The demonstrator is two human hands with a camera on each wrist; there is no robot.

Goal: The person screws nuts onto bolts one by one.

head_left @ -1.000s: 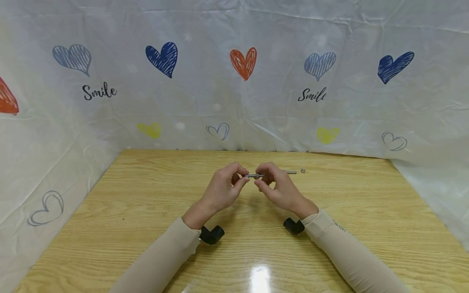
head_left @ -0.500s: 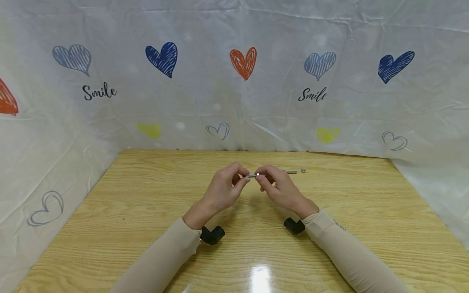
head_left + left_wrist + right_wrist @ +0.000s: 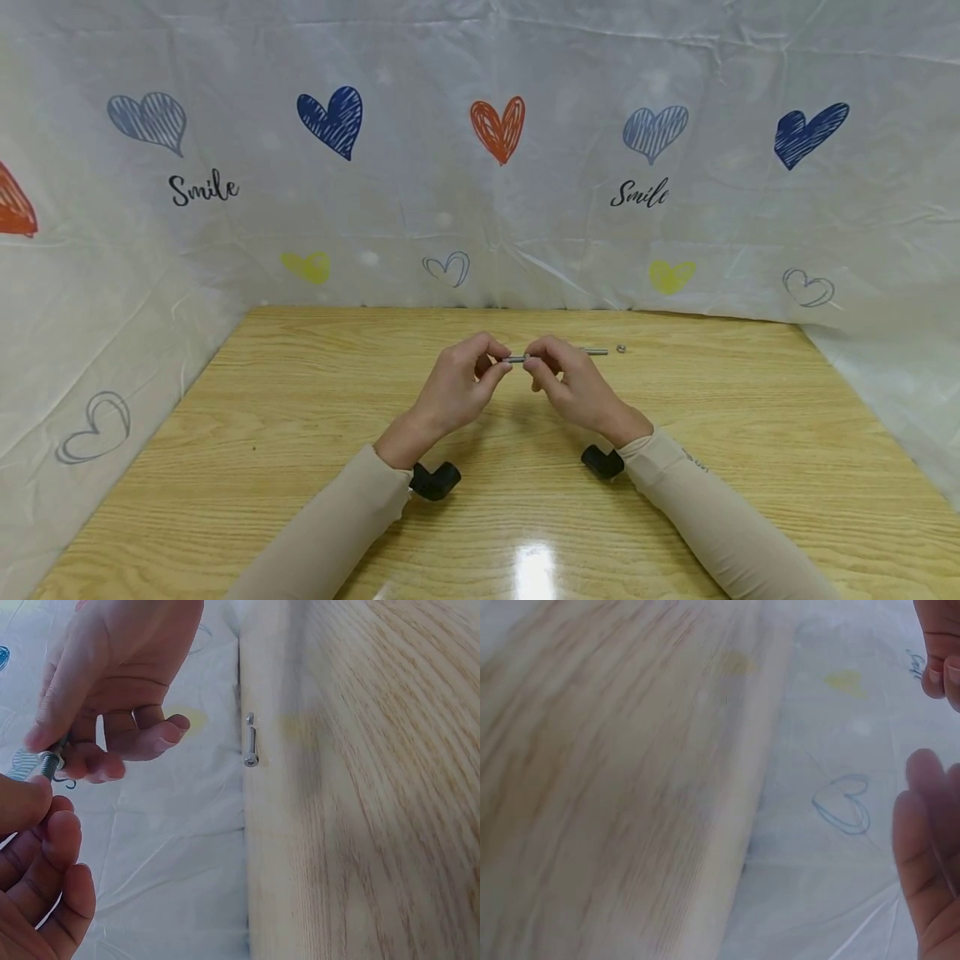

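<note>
In the head view my left hand [image 3: 459, 385] pinches a metal bolt [image 3: 514, 360] between thumb and fingertips, holding it level above the table. My right hand [image 3: 576, 385] pinches a small hex nut [image 3: 58, 759] threaded on that bolt; its fingertips hide part of the nut and the bolt's far end. From the left wrist, the bolt's thread shows between the two hands. Only the fingers of both hands appear at the edge of the right wrist view, where the bolt is not visible.
A second bolt [image 3: 597, 352] lies on the wooden table [image 3: 375, 367] behind my right hand, with a loose nut [image 3: 621, 348] just right of it. A white cloth [image 3: 420, 192] printed with hearts hangs behind the table and along its sides.
One second ago the right thumb and fingers stood apart around the nut, leaving it in view. They have come together on it. The left hand has stayed in place.
</note>
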